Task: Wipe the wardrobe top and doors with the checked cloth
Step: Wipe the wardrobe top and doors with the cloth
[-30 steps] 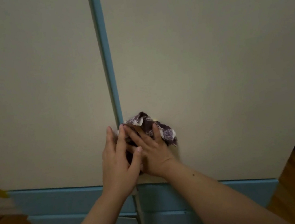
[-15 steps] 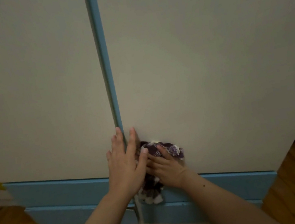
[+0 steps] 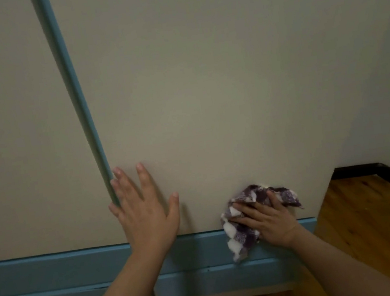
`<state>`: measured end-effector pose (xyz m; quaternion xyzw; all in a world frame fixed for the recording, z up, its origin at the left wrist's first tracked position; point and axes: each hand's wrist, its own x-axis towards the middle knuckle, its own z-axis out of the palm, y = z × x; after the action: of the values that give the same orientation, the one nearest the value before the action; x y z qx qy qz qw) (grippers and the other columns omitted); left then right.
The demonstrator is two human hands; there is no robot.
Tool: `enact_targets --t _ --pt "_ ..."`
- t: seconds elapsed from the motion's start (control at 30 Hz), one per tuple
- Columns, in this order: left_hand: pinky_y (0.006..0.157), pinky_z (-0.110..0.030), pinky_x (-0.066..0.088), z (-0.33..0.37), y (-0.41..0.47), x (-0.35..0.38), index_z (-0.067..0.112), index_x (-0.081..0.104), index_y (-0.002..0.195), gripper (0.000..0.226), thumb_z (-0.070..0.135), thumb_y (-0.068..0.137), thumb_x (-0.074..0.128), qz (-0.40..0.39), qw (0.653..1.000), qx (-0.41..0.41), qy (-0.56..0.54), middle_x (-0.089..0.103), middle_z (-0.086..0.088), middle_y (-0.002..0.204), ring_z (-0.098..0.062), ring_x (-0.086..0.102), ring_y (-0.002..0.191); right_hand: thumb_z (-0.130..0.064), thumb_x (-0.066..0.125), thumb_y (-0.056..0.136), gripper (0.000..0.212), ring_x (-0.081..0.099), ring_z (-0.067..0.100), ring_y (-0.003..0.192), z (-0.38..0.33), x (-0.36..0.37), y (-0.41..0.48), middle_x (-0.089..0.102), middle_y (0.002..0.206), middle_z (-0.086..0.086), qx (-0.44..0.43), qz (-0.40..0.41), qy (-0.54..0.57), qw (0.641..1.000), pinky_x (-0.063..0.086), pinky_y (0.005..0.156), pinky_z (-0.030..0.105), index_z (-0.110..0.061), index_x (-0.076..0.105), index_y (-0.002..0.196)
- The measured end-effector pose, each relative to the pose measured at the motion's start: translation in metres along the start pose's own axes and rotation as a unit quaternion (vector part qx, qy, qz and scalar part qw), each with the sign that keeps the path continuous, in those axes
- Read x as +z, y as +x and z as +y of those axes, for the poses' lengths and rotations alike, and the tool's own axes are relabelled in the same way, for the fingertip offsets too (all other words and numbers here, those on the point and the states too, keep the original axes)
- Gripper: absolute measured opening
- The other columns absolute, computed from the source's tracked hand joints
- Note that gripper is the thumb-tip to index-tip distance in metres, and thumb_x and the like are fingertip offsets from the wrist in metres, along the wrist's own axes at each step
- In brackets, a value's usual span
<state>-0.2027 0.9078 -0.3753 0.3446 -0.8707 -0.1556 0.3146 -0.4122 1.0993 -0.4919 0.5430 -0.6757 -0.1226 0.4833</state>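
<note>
Fingers [image 3: 274, 199] on checked cloth [image 3: 242, 239] at door [image 3: 206, 96] edge

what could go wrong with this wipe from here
The cloth is bunched in the right hand, its tail hanging over the blue base, so little of it may touch the door and patches could be missed. The bare left hand lies flat on the door beside the blue strip and may leave smudges.

Cloth [image 3: 261, 216] on door [image 3: 231, 92], right of hand [image 3: 146, 220]
</note>
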Motion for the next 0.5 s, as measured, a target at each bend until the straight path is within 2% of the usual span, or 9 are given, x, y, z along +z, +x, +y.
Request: enact_targets --t 0.03,0.1,0.17,0.23,0.27,0.33,0.37,0.43,0.5 --pt "0.109 -0.060 0.006 0.003 0.000 0.002 0.017 -0.005 0.146 0.087 0.052 0.078 0.036 -0.006 1.000 0.000 0.000 -0.017 -0.019 0.152 -0.040 -0.006 0.141 -0.037 0.039 0.072 0.085 0.003 0.021 0.145 0.008 -0.001 -0.016 -0.009 0.158 -0.004 0.033 -0.016 0.004 0.999 -0.007 0.113 0.051 -0.033 0.002 0.149" --pt "0.109 -0.059 0.006 0.008 0.001 0.005 0.019 -0.013 0.143 0.089 0.054 0.077 0.034 -0.019 1.000 0.000 0.004 -0.018 -0.020 0.152 -0.040 -0.010 0.141 -0.036 0.040 0.069 0.090 0.027 0.029 0.134 0.021 -0.005 -0.044 -0.008 0.158 -0.002 0.114 -0.046 0.014 0.992 -0.005 0.113 0.055 -0.033 0.000 0.149" --pt "0.109 -0.060 0.008 0.010 0.003 0.007 0.018 -0.013 0.144 0.090 0.055 0.079 0.039 -0.024 1.000 0.003 0.007 -0.019 -0.022 0.152 -0.043 -0.011 0.140 -0.040 0.045 0.066 0.095 0.038 0.034 0.118 0.031 -0.010 -0.060 0.007 0.157 0.006 0.201 -0.080 0.039 0.975 0.005 0.109 0.059 -0.031 -0.001 0.149" --pt "0.108 -0.060 0.011 0.011 0.003 0.008 0.014 -0.002 0.148 0.091 0.055 0.078 0.042 -0.025 1.000 0.008 0.013 -0.015 -0.025 0.152 -0.046 -0.007 0.139 -0.050 0.045 0.066 0.096 0.035 0.039 0.118 0.040 -0.012 -0.070 0.027 0.142 0.018 0.279 -0.108 0.067 0.952 0.016 0.104 0.058 -0.025 0.004 0.149" --pt "0.107 -0.061 0.014 0.009 0.003 0.007 0.013 0.002 0.148 0.092 0.056 0.076 0.040 -0.026 0.999 0.006 0.021 -0.012 -0.026 0.152 -0.048 -0.005 0.139 -0.054 0.047 0.066 0.097 0.033 0.042 0.120 0.042 -0.012 -0.072 0.030 0.138 0.022 0.322 -0.105 0.084 0.937 0.014 0.108 0.054 -0.022 0.006 0.147" --pt "0.103 -0.064 0.021 0.005 0.004 0.008 0.012 0.008 0.148 0.092 0.059 0.074 0.038 -0.020 0.999 0.015 0.045 -0.003 -0.029 0.152 -0.051 0.004 0.137 -0.052 0.069 0.062 0.116 0.030 0.051 0.126 0.044 -0.013 -0.070 0.031 0.139 0.035 0.437 -0.102 0.139 0.883 0.013 0.113 0.047 -0.025 -0.003 0.148" --pt "0.100 -0.066 0.025 0.003 0.004 0.008 0.012 0.010 0.146 0.092 0.061 0.073 0.035 -0.015 0.998 0.020 0.057 0.003 -0.031 0.151 -0.053 0.010 0.136 -0.048 0.079 0.058 0.129 0.031 0.055 0.126 0.042 -0.012 -0.067 0.031 0.138 0.041 0.472 -0.107 0.167 0.859 0.018 0.110 0.053 -0.026 -0.011 0.148" --pt "0.095 -0.068 0.030 0.003 0.004 0.009 0.012 0.014 0.143 0.090 0.062 0.071 0.033 -0.003 0.997 0.027 0.072 0.013 -0.035 0.148 -0.056 0.018 0.132 -0.061 0.068 0.066 0.121 0.027 0.058 0.127 0.048 -0.016 -0.051 0.024 0.138 0.045 0.492 -0.068 0.187 0.847 0.023 0.104 0.059 -0.027 -0.016 0.147" --pt "0.093 -0.068 0.032 0.004 0.004 0.008 0.011 0.018 0.143 0.089 0.061 0.071 0.033 0.004 0.996 0.028 0.083 0.018 -0.035 0.146 -0.056 0.024 0.130 -0.075 0.045 0.067 0.110 0.011 0.052 0.134 0.060 -0.027 -0.026 0.009 0.144 0.040 0.510 -0.027 0.212 0.833 0.013 0.107 0.059 -0.030 -0.015 0.147"
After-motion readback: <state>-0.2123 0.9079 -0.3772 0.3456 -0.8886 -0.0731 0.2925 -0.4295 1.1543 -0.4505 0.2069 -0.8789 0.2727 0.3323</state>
